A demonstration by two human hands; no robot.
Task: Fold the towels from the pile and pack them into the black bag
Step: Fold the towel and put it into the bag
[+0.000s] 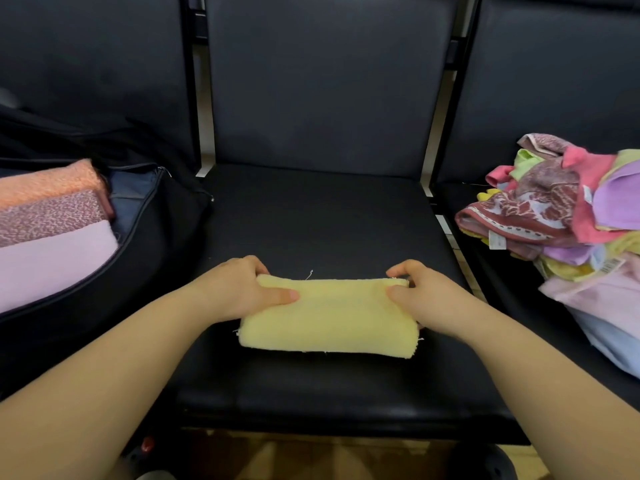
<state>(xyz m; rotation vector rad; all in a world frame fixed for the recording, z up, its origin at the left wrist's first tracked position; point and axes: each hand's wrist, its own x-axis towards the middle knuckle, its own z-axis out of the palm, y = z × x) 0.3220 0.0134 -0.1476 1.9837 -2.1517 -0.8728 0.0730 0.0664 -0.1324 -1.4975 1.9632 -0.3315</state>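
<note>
A folded pale yellow towel (330, 317) lies on the middle black seat (311, 220). My left hand (242, 289) grips its left end, thumb on top and fingers curled over the far edge. My right hand (420, 294) pinches the far right corner in the same way. The black bag (162, 223) lies open on the left seat, holding an orange towel (52, 185), a speckled pink towel (52, 214) and a pale lilac towel (52, 261), all folded. The pile of unfolded towels (568, 216) sits on the right seat.
Three black padded chairs stand side by side with upright backrests (322, 81) behind them. Gaps with metal frame bars separate the seats. Wooden floor (311, 459) shows below the front edge of the middle seat.
</note>
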